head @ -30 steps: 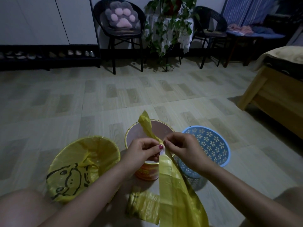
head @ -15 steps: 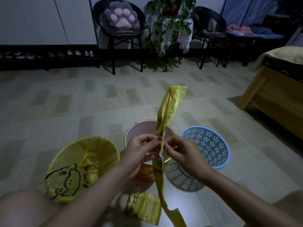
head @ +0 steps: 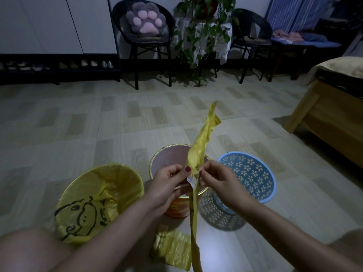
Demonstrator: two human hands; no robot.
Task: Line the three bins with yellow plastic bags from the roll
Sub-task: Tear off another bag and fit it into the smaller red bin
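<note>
Both hands, left hand [head: 167, 185] and right hand [head: 218, 181], fingers pinched on the yellow bag [head: 198, 152], twisted tight; pulling the mouth apart unevenly could tear the film

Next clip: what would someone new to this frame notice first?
The twisted yellow bag rising at centre, pinched between the left hand and the right hand above the unlined orange bin. On the left, a bin already lined with a yellow bag bearing a cartoon face; on the right, the bare blue lattice bin.
</note>
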